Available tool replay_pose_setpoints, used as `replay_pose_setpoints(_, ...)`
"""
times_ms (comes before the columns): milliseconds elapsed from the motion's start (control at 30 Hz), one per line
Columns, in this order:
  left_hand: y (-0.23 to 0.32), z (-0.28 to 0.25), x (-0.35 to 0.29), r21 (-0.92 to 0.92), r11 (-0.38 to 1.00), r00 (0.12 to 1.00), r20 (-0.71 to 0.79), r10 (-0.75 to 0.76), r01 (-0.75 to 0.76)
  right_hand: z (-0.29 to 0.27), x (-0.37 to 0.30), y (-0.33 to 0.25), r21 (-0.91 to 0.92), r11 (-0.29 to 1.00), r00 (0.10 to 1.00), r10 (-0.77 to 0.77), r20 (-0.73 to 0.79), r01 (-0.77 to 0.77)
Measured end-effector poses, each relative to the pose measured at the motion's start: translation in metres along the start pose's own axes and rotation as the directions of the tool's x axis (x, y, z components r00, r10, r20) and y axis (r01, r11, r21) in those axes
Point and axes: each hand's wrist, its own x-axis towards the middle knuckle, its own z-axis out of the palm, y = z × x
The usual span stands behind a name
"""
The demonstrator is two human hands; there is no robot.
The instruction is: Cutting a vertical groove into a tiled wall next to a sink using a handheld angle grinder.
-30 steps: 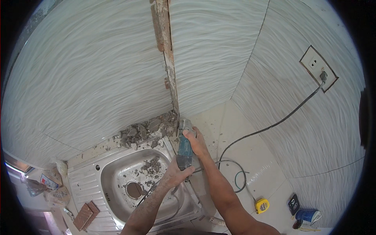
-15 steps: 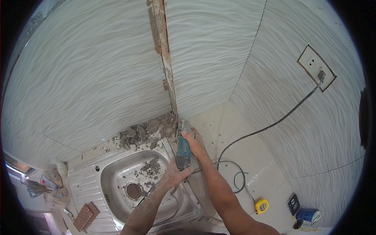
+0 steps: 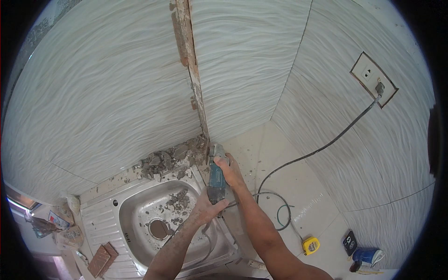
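Both hands hold a teal and grey angle grinder at the right edge of the sink. My left hand is wrapped round its dark rear end. Nearer the head of the tool, my right hand grips the body. The grinder's disc stands edge-on at the foot of a narrow vertical groove cut into the wavy white wall tiles. Rough masonry shows inside the groove. Broken rubble is heaped along the wall just left of the disc.
A steel sink with debris in its bowl lies left. A black cord loops across the counter to a wall socket. A yellow tape measure, a blue can and a dark device sit right; brown tile pieces lie left.
The view has shifted slightly, so the wall and socket appear a little further left. Both hands keep their grip on the grinder, which stays at the groove's foot.
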Motion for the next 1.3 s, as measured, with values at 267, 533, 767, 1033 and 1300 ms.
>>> replay_pose_setpoints(267, -0.001, 0.002, 0.002, -0.025, 1.0, 1.0, 0.009, 0.012, -0.012, -0.002, 0.004, 0.005, -0.004, 1.0, 1.0, 0.002, -0.01, -0.003)
replay_pose_setpoints(533, 0.005, 0.002, 0.001, -0.022, 0.999, 1.0, -0.004, 0.031, -0.031, 0.0, 0.0, -0.004, 0.053, 0.999, 0.999, -0.003, -0.04, 0.005)
replay_pose_setpoints(767, 0.003, 0.0, 0.001, -0.023, 1.0, 1.0, -0.009, 0.009, -0.009, 0.003, 0.0, -0.003, 0.046, 0.999, 0.999, 0.01, -0.034, -0.009)
replay_pose_setpoints(1033, 0.007, -0.001, 0.002, -0.023, 0.999, 1.0, -0.008, 0.023, -0.023, 0.002, 0.005, -0.001, 0.037, 0.999, 1.0, 0.009, -0.017, -0.008)
replay_pose_setpoints(1300, 0.01, 0.0, 0.002, -0.028, 1.0, 1.0, -0.011, -0.006, 0.006, 0.003, 0.011, 0.009, 0.046, 0.999, 1.0, 0.011, -0.021, -0.01)
